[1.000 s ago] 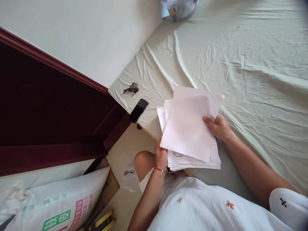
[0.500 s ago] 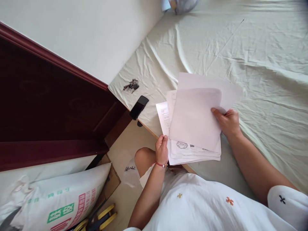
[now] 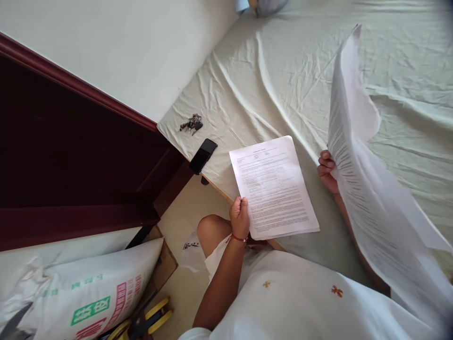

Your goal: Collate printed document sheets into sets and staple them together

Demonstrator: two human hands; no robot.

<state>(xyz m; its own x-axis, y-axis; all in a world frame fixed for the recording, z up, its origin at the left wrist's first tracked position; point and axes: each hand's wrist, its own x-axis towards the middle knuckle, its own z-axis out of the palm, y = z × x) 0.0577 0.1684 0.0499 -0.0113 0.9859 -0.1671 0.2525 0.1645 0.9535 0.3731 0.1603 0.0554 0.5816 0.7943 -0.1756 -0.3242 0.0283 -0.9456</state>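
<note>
My left hand [image 3: 239,218] is closed on the lower left edge of a printed paper stack [image 3: 274,189], thumb on top. Dense text covers the top page, and the stack lies at the edge of the sheet-covered bed. To the right, my right hand [image 3: 327,171] grips several loose paper sheets [image 3: 368,198], raised and bent over my right forearm. Faint print shows on their curved side. Part of the right hand's fingers is hidden behind these sheets.
A black phone [image 3: 203,156] lies at the edge of the bed [image 3: 300,71], with a bunch of keys [image 3: 191,123] beyond it. A dark red wooden panel [image 3: 78,141] stands at left. Below it are a printed white sack [image 3: 102,288] and a yellow-and-black object [image 3: 157,314].
My right hand has lifted the upper sheets off the stack and swung them right, uncovering a page of text. My left hand stays at the stack's edge.
</note>
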